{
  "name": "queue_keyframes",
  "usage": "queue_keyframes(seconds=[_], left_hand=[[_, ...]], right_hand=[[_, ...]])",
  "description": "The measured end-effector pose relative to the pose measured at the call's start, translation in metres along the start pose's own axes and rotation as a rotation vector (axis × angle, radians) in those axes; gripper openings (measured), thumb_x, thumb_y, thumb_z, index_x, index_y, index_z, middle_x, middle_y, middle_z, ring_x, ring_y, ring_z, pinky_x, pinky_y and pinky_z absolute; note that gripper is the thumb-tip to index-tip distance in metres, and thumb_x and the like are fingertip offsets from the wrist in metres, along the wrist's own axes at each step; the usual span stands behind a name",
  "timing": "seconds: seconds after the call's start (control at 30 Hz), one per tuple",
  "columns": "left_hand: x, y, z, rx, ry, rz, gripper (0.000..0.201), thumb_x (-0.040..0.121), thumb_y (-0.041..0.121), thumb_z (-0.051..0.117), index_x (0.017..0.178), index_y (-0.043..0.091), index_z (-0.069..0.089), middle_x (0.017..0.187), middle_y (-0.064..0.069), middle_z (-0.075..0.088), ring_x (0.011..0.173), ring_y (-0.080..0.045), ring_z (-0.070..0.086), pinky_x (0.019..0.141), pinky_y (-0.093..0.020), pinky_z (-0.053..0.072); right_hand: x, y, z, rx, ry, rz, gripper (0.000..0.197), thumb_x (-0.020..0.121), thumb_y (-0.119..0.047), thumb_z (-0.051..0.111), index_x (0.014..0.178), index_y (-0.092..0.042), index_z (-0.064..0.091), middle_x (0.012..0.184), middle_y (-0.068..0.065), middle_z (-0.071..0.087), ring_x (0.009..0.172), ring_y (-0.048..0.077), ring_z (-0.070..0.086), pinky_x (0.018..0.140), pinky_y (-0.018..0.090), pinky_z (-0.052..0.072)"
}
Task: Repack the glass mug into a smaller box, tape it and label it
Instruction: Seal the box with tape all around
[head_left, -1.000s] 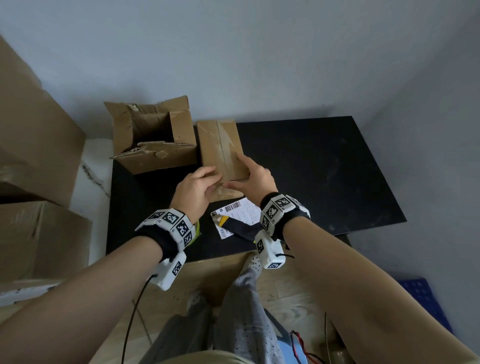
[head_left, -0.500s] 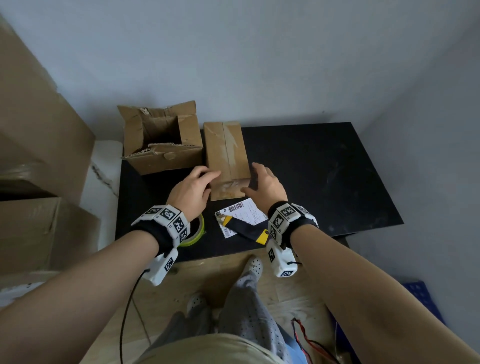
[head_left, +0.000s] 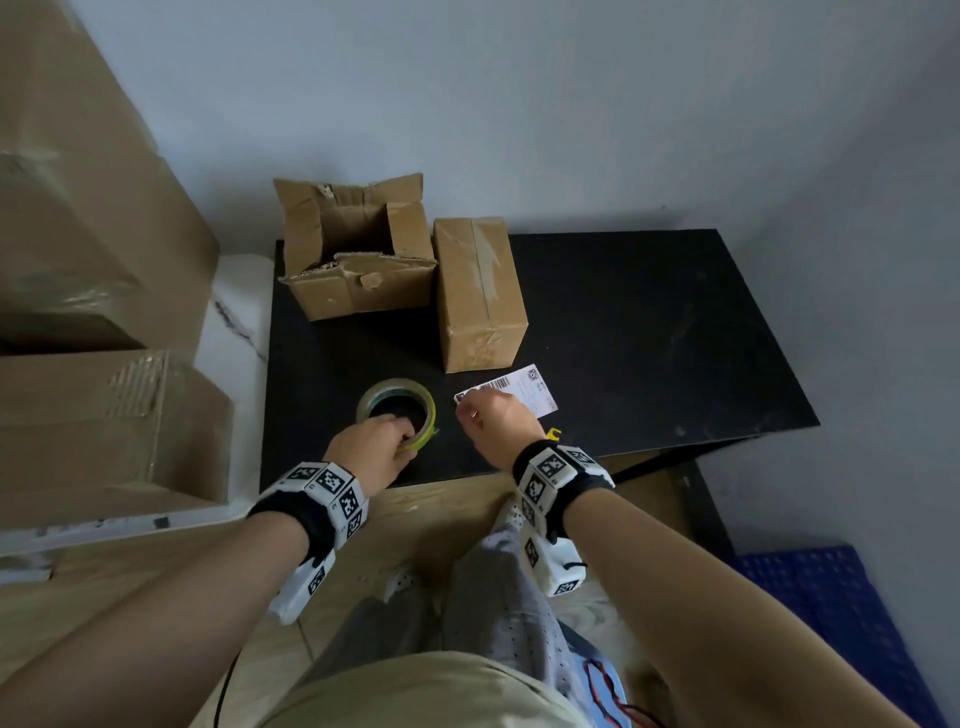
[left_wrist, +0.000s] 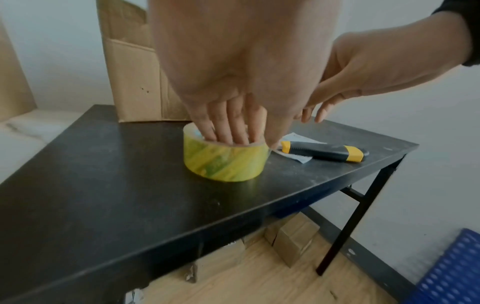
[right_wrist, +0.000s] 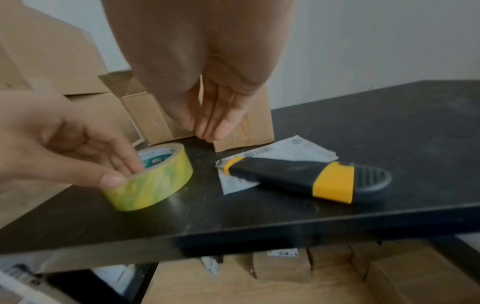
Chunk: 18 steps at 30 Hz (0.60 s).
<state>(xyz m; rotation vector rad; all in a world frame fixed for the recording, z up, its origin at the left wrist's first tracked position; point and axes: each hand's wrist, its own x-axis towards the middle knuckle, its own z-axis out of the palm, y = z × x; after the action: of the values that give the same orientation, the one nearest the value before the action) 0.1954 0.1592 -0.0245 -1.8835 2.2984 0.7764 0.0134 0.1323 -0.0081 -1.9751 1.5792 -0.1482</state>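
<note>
Black tabletop (head_left: 649, 332) fills the centre of the head view. Our left hand (head_left: 371, 453) grips the yellow-green roll of packing tape (head_left: 397, 410), fingers inside the core, thumb outside. Our right hand (head_left: 498, 423) hovers relaxed and empty above the yellow-and-black utility knife (right_wrist: 306, 179). At upper centre stands the small closed brown cardboard box (head_left: 480, 293); the mug is not visible. We judge taping is in hand: next, lift the roll and find its free end.

label (head_left: 524, 392) print unreadable, mug unseen
</note>
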Motion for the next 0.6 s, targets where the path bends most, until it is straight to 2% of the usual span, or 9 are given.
queue_keyframes(seconds=[0.07,0.17,0.3,0.4,0.6], left_hand=[[0.002,0.001,0.006,0.038,-0.009,-0.012,0.029,0.092,0.027,0.054,0.12,0.019,0.056,0.116,-0.001,0.057,0.104,-0.021,0.057,0.088,-0.035,0.047],[0.008,0.004,0.009,0.116,-0.023,-0.004,0.025,0.095,0.024,0.048,0.118,0.018,0.057,0.117,-0.002,0.056,0.108,-0.021,0.053,0.094,-0.034,0.038],[0.007,-0.001,0.005,0.008,0.067,0.036,0.022,0.093,0.02,0.05,0.111,0.013,0.06,0.109,-0.005,0.061,0.101,-0.025,0.057,0.088,-0.035,0.038],[0.002,-0.006,-0.004,-0.099,0.122,0.078,0.02,0.092,0.017,0.053,0.108,0.01,0.061,0.108,-0.007,0.063,0.099,-0.028,0.059,0.086,-0.037,0.042],[0.0,-0.001,-0.036,-0.296,0.174,0.091,0.023,0.091,0.017,0.057,0.112,0.009,0.062,0.114,-0.007,0.063,0.104,-0.023,0.06,0.088,-0.034,0.046]], right_hand=[[0.0,0.0,0.01,0.03,-0.048,0.014,0.017,0.093,-0.016,0.049,0.102,-0.011,0.063,0.104,0.01,0.065,0.093,0.029,0.06,0.08,0.04,0.051],[0.004,0.002,0.019,0.069,-0.09,0.049,0.018,0.092,-0.014,0.053,0.106,-0.011,0.063,0.106,0.011,0.065,0.096,0.028,0.061,0.085,0.042,0.051],[0.011,0.002,0.02,0.127,-0.095,0.084,0.024,0.089,-0.012,0.057,0.113,-0.011,0.061,0.112,0.011,0.064,0.102,0.028,0.059,0.091,0.041,0.048],[0.016,-0.003,0.014,0.159,-0.061,0.037,0.025,0.087,-0.009,0.06,0.112,-0.009,0.06,0.111,0.011,0.063,0.102,0.027,0.059,0.09,0.039,0.048],[0.027,-0.018,-0.011,0.304,0.023,0.02,0.017,0.083,-0.015,0.068,0.098,-0.007,0.065,0.097,0.008,0.067,0.092,0.021,0.063,0.081,0.029,0.05]])
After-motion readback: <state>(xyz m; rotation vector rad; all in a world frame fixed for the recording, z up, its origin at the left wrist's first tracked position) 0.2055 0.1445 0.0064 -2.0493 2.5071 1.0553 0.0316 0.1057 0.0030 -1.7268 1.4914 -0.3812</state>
